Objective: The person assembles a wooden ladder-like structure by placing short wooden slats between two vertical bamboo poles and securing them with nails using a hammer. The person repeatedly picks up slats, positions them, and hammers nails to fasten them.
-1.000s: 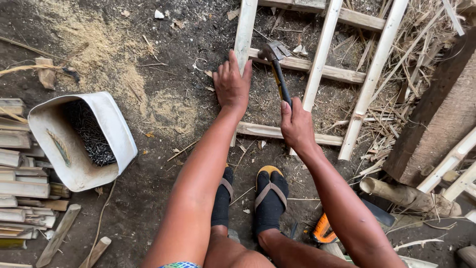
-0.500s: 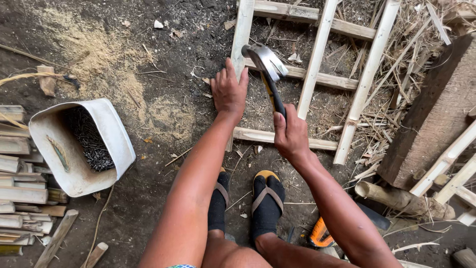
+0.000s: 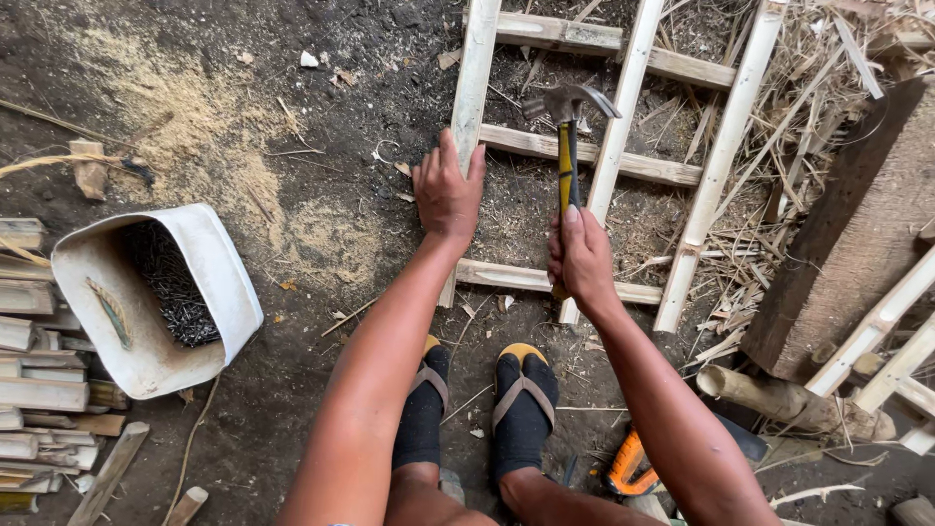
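One hammer (image 3: 566, 146) — right hand (image 3: 581, 255) clamped on its handle — above a frame (image 3: 623, 166) of three rails, three slats; left hand (image 3: 447, 190), fingers together, pressing one rail. One bucket (image 3: 219, 282) of nails.

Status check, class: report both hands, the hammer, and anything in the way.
Right hand grips hammer. Left hand flat on frame's rail. Nothing blocking.

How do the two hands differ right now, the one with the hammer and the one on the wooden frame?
The right hand is closed in a fist around the yellow-handled claw hammer, while the left hand lies open and flat. The left hand presses on the left pale upright slat of the wooden frame; the right hand holds the hammer's steel head above a crosspiece. The left hand reaches farther forward than the right. Both are bare and over the same frame.
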